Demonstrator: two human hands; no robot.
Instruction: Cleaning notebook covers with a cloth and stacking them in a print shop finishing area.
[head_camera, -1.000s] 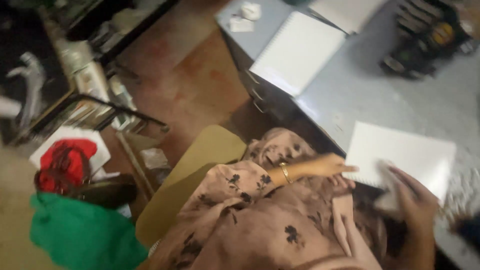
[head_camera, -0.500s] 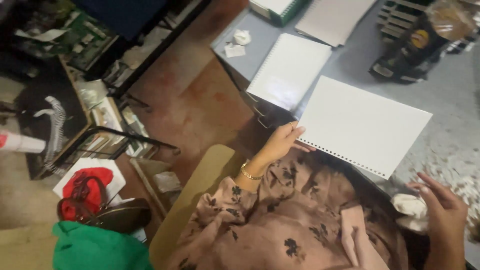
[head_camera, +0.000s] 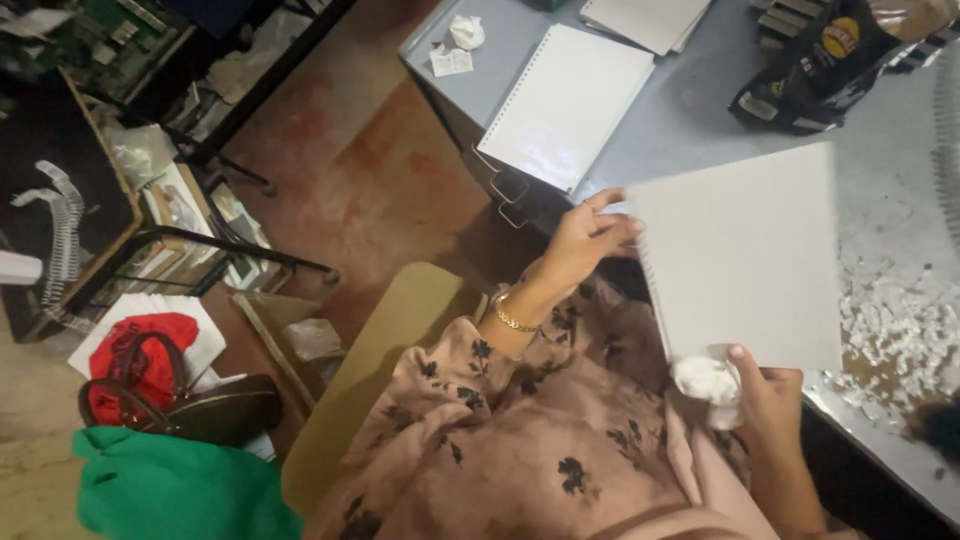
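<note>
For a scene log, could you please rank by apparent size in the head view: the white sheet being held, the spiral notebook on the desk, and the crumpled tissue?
1. White sheet, though it is nearer the camera.
2. Spiral notebook.
3. Crumpled tissue.

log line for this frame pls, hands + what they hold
left hand: grips spiral edge of white pad | right hand: holds pad's lower edge plus crumpled white paper | pad: raised over grey table
</note>
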